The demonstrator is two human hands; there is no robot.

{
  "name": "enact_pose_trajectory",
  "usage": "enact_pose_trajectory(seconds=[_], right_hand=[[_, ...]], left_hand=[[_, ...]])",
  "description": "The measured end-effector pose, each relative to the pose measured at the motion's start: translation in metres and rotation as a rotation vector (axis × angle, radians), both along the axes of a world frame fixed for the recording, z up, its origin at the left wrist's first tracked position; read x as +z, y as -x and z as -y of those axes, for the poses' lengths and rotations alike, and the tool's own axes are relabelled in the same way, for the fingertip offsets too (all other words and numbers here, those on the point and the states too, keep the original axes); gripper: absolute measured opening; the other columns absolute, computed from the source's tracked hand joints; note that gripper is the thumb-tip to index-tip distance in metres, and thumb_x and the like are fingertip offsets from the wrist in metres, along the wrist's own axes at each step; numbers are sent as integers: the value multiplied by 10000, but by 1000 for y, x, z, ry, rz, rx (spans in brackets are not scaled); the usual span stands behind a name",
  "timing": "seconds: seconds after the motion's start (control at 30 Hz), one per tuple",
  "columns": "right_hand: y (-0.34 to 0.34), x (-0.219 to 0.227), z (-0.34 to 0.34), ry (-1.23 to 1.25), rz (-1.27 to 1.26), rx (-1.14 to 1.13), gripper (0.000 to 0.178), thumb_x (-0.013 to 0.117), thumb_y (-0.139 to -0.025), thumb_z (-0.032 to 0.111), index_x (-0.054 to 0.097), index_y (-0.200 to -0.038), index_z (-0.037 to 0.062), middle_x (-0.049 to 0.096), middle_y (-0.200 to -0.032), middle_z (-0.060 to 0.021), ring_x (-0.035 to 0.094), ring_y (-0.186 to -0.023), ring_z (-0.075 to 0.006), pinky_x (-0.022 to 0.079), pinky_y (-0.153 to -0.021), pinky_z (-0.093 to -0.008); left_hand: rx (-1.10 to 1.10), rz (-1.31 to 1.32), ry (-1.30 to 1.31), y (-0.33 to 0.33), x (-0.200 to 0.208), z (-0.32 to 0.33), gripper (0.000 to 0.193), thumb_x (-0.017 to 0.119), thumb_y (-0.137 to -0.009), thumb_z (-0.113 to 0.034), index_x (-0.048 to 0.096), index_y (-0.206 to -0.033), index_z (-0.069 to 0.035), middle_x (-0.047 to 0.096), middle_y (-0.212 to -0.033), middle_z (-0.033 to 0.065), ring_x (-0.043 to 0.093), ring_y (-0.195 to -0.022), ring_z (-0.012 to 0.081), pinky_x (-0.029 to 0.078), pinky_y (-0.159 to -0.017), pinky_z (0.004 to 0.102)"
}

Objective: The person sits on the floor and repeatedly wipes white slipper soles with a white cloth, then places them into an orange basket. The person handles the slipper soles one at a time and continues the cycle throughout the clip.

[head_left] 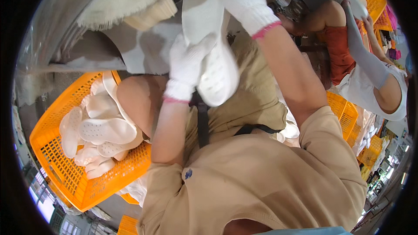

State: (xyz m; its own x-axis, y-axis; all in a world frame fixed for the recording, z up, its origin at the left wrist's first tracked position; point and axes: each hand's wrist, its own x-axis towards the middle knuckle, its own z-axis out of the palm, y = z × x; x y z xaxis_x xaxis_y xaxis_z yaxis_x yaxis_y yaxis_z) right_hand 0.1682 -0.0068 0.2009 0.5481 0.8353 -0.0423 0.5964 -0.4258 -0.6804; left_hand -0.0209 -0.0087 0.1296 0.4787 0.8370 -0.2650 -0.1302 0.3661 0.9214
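A long white insole (218, 75), dotted with small holes at its lower end, is held over my lap. My left hand (188, 63), in a white knit glove with a pink cuff, is closed around its middle, thumb across the face. At the upper end my right hand (244, 2), gloved the same way, grips it near the rim; some of its fingertips are hidden. The lower end looks slightly blurred. Just left of the insole's top is a pale, fringed buffing wheel (130, 2), apart from it.
An orange plastic basket (82, 191) at my left holds several white insoles (106, 130). A grey machine housing (139, 45) sits under the wheel. To the right, a co-worker in a white top (363, 89) sits near more orange baskets (342, 111).
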Motion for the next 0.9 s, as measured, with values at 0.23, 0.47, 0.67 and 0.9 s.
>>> enact_pose_trajectory(seconds=[0.23,0.47,0.67,0.9], right_hand=[[11,11,90,-194,-276,-56,586,754,-788,235,645,-1321,18,694,-1230,-200,687,-1141,-333,535,-975,-401],[-9,-11,14,-242,-9,-126,517,652,-888,449,718,-1046,-39,720,-1031,-289,699,-1026,-456,557,-923,-484],[-14,-22,-25,-179,-76,-177,484,658,-890,426,755,-985,-39,718,-979,-325,689,-1025,-473,545,-899,-498],[13,11,89,-191,695,500,554,720,-795,393,699,-1226,45,708,-1259,-167,638,-1260,-338,443,-1110,-512]], left_hand=[[378,412,77,-105,-14,-10,445,767,-940,-224,646,-1244,78,697,-1155,94,655,-995,165,530,-895,323],[6,-279,-292,-65,-32,-101,516,718,-970,-331,633,-1283,71,730,-1123,193,725,-974,279,586,-850,419],[-218,-778,-434,11,-11,-42,412,709,-969,-279,709,-1173,79,770,-973,185,746,-859,282,579,-831,392],[-76,225,155,-75,-54,-54,395,830,-880,-242,719,-1090,73,734,-1021,106,681,-903,170,561,-798,332]])
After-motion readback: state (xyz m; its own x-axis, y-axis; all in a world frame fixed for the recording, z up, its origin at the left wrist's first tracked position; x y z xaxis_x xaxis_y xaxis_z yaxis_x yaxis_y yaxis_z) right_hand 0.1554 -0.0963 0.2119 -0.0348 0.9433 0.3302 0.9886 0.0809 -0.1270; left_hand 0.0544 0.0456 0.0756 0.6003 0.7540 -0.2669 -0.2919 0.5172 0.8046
